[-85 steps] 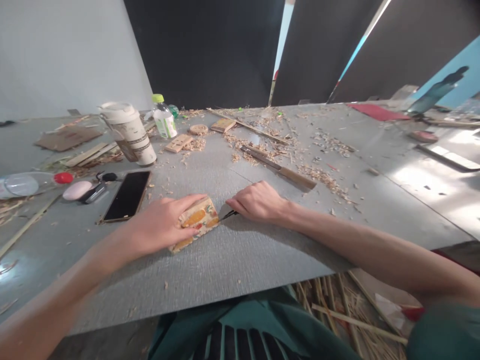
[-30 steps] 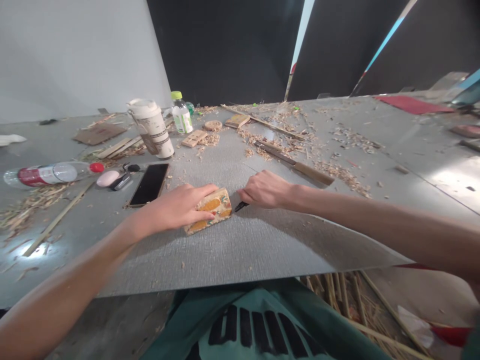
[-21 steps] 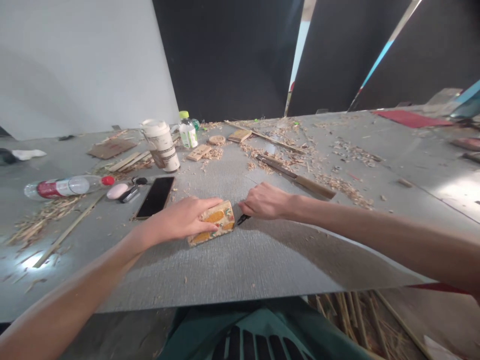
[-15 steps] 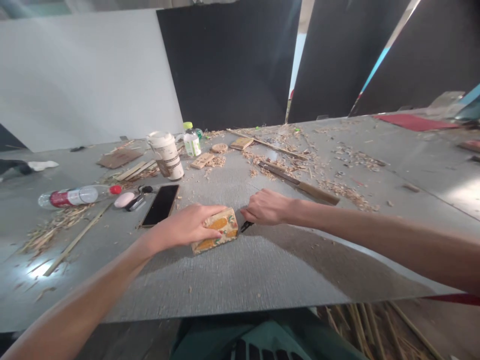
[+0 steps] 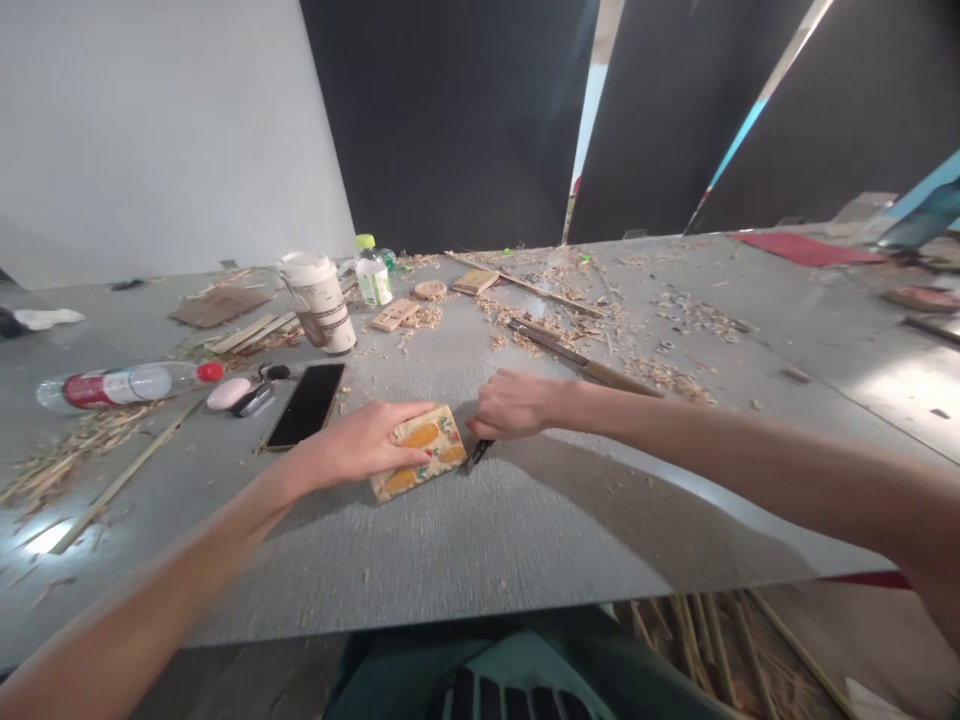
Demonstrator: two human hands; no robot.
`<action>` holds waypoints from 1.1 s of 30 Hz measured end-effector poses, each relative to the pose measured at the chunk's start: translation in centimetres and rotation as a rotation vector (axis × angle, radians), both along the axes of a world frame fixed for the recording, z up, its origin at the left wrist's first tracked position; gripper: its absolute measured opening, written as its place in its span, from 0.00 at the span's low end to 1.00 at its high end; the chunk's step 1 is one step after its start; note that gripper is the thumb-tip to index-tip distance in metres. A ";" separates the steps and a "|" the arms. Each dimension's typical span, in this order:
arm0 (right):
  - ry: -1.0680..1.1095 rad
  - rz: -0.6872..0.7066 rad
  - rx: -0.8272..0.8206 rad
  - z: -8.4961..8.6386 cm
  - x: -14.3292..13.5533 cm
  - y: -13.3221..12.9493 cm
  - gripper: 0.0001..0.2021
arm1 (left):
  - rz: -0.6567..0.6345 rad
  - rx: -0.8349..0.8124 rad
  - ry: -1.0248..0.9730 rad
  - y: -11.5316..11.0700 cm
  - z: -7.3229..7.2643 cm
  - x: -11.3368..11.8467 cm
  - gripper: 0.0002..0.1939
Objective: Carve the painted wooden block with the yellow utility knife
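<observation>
My left hand (image 5: 367,442) grips a small cream block (image 5: 441,432) with painted orange shapes and tilts it on the grey table (image 5: 420,570). Its thumb lies across the painted face. Just right of the block, my right hand (image 5: 514,403) is closed in a fist around a dark-handled knife (image 5: 480,455). The short blade points down and left, close to the block's right edge; whether they touch I cannot tell. Most of the knife's handle is hidden in the fist.
Left of the block lie a phone (image 5: 306,405), a pink oval object (image 5: 228,394) and a plastic bottle (image 5: 127,385) on its side. Behind stand a paper cup (image 5: 319,302) and a small green-capped bottle (image 5: 373,272). A long wooden-handled blade (image 5: 551,343) rests among wood shavings (image 5: 675,380).
The view has shifted slightly to the right. The knife's blade shows more plainly below my right fist, and it now points down beside the block. Both hands keep their grip.
</observation>
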State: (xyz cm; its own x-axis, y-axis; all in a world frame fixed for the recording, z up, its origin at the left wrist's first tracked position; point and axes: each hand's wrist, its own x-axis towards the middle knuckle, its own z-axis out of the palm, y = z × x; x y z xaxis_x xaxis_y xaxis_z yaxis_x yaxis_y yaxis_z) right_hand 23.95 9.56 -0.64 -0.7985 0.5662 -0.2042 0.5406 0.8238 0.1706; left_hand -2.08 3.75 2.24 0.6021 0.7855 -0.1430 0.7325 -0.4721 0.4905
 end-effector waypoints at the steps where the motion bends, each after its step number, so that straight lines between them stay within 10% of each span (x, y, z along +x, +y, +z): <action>1: 0.002 -0.019 0.001 0.0 0.3 -0.2 0.17 | 0.007 -0.005 -0.002 0.0 -0.1 0.0 0.30; 33: 0.042 -0.120 0.053 -0.1 0.5 -0.3 0.27 | 0.050 0.020 0.110 0.0 0.2 0.3 0.34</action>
